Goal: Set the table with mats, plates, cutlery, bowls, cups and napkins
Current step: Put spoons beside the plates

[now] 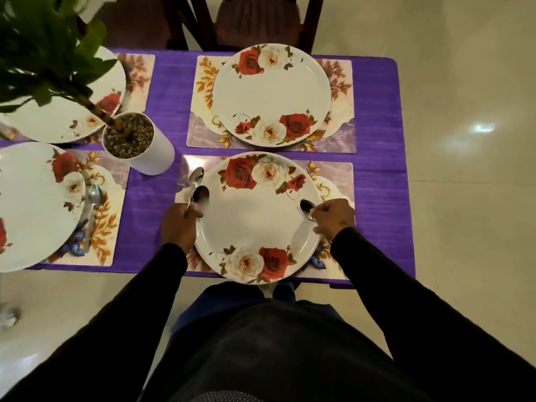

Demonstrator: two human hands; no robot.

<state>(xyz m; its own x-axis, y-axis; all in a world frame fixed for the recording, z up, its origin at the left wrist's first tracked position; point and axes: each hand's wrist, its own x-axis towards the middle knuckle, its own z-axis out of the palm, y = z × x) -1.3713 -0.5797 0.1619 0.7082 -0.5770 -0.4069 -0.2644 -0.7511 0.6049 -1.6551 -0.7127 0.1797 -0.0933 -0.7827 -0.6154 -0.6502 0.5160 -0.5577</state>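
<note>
— Where are your hands right now?

— Both at the near plate (258, 224). My left hand (178, 227) is at its left rim with the fingers curled round the handles of two spoons (197, 187); their bowls point away from me, one over the plate's edge, the other just beyond it above the mat (333, 172). My right hand (333, 217) is at the right rim, pinching a single spoon (307, 208) whose bowl pokes in over the plate.

— And the plate itself?

— It sits on its mat at my edge of the purple tablecloth (377, 111), roses top and bottom, nothing on its white centre. Whether my right-hand spoon touches the plate, I cannot tell.

— What about the far setting?

— The far plate (272, 94) lies on the far mat (203, 111) straight ahead, just before a dark chair (258, 21). I see no cutlery beside it.

— To your left?

— The left plate (34, 207) on its own mat (104, 221), with a laid spoon (91, 210) lying just beside its right rim, partly on the mat. Behind it, another plate (58, 117) is half hidden by leaves.

— Leaves?

— A plant (43, 47) in a white pot (139, 143) filled with pebbles, standing on the cloth between the left settings and mine, near the upper left corner of my mat.
</note>
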